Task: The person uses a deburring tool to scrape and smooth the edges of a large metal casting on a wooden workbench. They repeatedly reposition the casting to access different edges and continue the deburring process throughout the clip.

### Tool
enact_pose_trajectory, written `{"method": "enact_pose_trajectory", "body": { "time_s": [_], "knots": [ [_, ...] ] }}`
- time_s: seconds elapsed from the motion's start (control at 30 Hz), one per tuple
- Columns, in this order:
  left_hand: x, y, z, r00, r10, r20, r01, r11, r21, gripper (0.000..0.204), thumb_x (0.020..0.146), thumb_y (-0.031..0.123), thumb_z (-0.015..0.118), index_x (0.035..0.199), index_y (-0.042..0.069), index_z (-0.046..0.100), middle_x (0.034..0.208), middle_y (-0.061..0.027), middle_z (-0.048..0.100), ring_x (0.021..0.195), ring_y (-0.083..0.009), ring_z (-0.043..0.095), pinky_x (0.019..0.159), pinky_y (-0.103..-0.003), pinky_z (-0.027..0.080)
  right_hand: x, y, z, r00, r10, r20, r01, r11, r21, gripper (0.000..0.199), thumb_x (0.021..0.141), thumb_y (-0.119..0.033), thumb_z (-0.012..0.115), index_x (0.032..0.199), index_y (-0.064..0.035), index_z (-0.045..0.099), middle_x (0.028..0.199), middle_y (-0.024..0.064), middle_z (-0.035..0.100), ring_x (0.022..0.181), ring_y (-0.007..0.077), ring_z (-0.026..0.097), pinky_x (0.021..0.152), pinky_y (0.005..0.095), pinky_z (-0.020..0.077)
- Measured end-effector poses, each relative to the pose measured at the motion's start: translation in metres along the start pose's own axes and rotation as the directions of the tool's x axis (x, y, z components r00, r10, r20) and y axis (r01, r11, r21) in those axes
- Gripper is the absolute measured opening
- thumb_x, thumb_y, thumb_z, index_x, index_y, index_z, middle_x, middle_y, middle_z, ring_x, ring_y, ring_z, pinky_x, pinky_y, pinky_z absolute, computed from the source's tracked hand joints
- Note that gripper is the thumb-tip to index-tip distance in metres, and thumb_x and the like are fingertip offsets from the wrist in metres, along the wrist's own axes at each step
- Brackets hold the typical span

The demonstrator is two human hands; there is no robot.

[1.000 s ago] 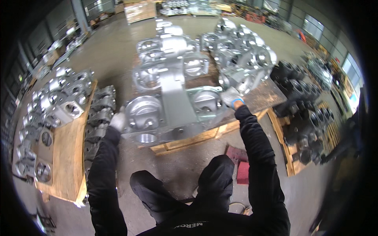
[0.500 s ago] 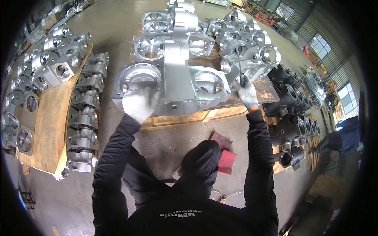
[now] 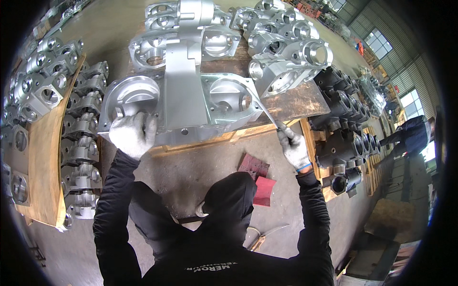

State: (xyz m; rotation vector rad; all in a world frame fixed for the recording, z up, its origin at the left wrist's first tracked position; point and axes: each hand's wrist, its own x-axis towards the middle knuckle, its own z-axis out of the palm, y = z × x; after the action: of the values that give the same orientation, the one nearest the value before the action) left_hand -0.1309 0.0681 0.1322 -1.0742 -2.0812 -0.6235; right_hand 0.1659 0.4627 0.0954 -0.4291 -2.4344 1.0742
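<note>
A large silver metal casting (image 3: 185, 93) with a round bore on each side lies at the table's front edge. My left hand (image 3: 132, 136), in a white glove, rests on its front left edge with the fingers curled over the rim below the left bore. In my gloved right hand (image 3: 294, 150) is a long, narrow tool that looks like a file (image 3: 268, 110). Its flat blade slants up and left to the casting's right corner and appears to touch its edge. The tool's handle is mostly hidden in the fingers.
More silver castings (image 3: 281, 71) crowd the wooden table (image 3: 300, 102). Another wooden table (image 3: 42, 162) with castings stands left, beside a row of silver parts (image 3: 87, 148). Black castings (image 3: 341, 145) are stacked right. Red pieces (image 3: 263, 190) lie on the floor; a person (image 3: 412, 136) is farther right.
My right hand has moved down and slightly left with the file, and the blade now slants left against the casting's corner. The left hand stays on the front left rim. The view has shifted.
</note>
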Motion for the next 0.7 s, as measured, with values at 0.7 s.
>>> {"method": "enact_pose_trajectory", "body": {
  "time_s": [0.7],
  "knots": [
    [0.001, 0.004, -0.003, 0.999, -0.016, 0.036, 0.015, 1.0, 0.025, 0.016, 0.09, 0.018, 0.065, 0.081, 0.005, 0.069, 0.065, -0.0173, 0.063, 0.059, -0.0384, 0.062, 0.062, -0.048, 0.048, 0.122, 0.02, 0.052, 0.996, -0.035, -0.079, 0.041, 0.996, 0.074, 0.036, 0.103, -0.006, 0.06, 0.138, -0.0081, 0.066, 0.126, 0.0082, 0.072, 0.111, 0.0109, 0.065, 0.093, 0.0241, 0.0504]
  ]
}}
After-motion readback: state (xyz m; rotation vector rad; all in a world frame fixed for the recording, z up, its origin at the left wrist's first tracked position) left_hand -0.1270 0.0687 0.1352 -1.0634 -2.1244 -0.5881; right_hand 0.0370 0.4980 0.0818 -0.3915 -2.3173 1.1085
